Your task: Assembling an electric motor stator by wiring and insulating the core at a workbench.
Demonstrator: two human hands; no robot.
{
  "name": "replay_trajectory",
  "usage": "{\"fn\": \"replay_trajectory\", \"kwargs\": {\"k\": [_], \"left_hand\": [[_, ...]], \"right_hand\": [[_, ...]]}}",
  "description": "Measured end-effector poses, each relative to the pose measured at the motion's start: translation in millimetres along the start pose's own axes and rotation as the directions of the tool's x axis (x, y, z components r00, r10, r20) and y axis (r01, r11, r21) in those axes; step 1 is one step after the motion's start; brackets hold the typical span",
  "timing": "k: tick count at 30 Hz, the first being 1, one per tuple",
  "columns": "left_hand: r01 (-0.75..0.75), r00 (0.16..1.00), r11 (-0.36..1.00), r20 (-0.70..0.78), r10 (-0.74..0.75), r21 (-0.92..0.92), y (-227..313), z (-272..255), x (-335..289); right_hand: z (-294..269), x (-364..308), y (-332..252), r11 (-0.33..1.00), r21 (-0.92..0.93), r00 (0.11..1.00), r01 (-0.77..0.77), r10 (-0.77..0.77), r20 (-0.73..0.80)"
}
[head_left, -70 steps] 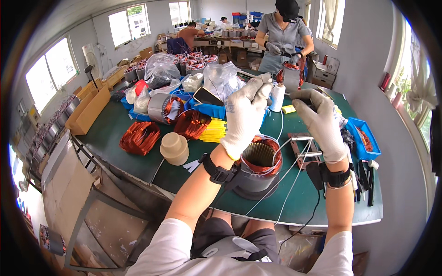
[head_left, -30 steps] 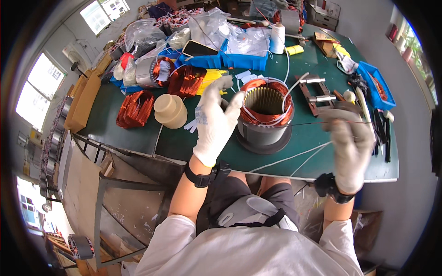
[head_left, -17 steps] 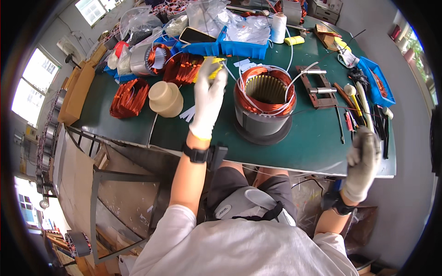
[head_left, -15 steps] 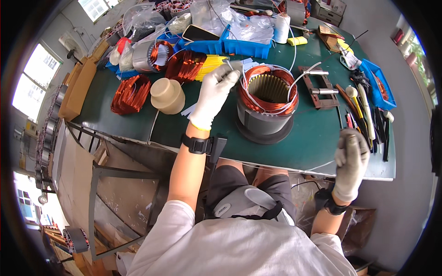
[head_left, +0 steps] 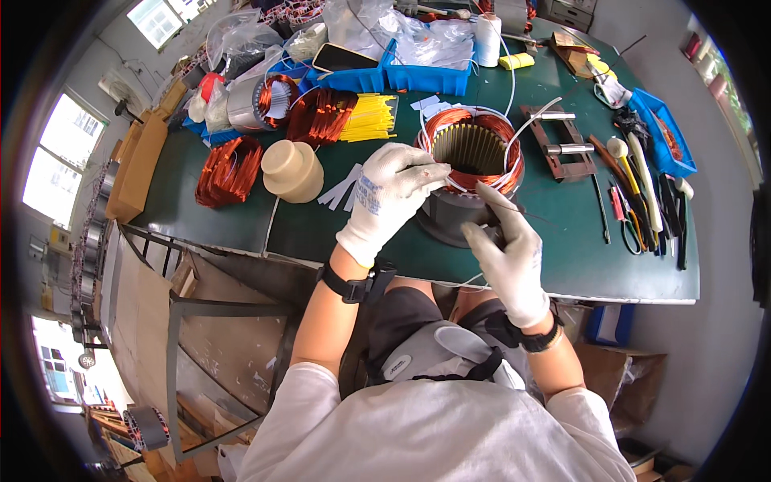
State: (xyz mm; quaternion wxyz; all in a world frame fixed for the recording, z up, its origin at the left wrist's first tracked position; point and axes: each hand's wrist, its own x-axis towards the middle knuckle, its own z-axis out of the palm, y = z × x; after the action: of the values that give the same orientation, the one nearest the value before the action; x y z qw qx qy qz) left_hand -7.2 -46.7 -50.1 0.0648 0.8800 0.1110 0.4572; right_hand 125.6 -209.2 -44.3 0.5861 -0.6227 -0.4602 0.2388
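Observation:
A grey motor stator (head_left: 451,212) stands upright on the green table in front of me. Reddish copper windings (head_left: 496,127) ring its top, and yellowish slot liners line the bore. White cord or sleeving (head_left: 530,122) loops around the windings and sticks up at the right. My left hand (head_left: 392,191), in a white glove, pinches at the front left of the winding rim; what its fingertips hold is too small to make out. My gloved right hand (head_left: 507,253) is at the stator's front right, thumb and forefinger spread apart. Its other fingers are partly hidden.
Left of the stator are a cream plastic cylinder (head_left: 292,171), copper coil bundles (head_left: 229,170) and yellow strips (head_left: 369,116). Blue bins (head_left: 430,79) and a white thread spool (head_left: 487,40) stand behind. To the right lie a metal frame fixture (head_left: 559,145), scissors (head_left: 631,231) and several hand tools.
My left hand has come down from behind the winding rim to its front left. My right hand has swung left from the table's right side to the stator and its fingers have spread.

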Motion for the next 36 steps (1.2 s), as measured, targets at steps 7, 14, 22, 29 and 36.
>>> {"fn": "replay_trajectory", "kwargs": {"k": [7, 14, 22, 29, 36], "left_hand": [[0.002, 0.994, 0.996, 0.110, 0.008, -0.087, -6, -8, 3], [-0.121, 0.895, 0.991, 0.425, 0.137, -0.064, -23, -14, 32], [0.145, 0.929, 0.982, 0.359, -0.092, -0.122, 7, -11, 27], [0.244, 0.936, 0.946, 0.307, -0.172, -0.214, 26, -1, 17], [0.360, 0.926, 0.910, 0.195, -0.322, -0.204, 49, 16, 15]], "right_hand": [[38, 18, 16, 0.972, -0.018, 0.939, 0.233, -0.230, -0.255], [16, 8, 21, 0.991, -0.003, 0.959, 0.133, -0.129, -0.254], [-26, 23, 34, 0.988, 0.155, 0.989, -0.013, 0.036, -0.144], [-52, 33, 27, 0.978, 0.193, 0.993, -0.081, 0.096, -0.068], [-57, 28, 29, 0.991, 0.067, 0.988, -0.117, 0.124, -0.097]]}}
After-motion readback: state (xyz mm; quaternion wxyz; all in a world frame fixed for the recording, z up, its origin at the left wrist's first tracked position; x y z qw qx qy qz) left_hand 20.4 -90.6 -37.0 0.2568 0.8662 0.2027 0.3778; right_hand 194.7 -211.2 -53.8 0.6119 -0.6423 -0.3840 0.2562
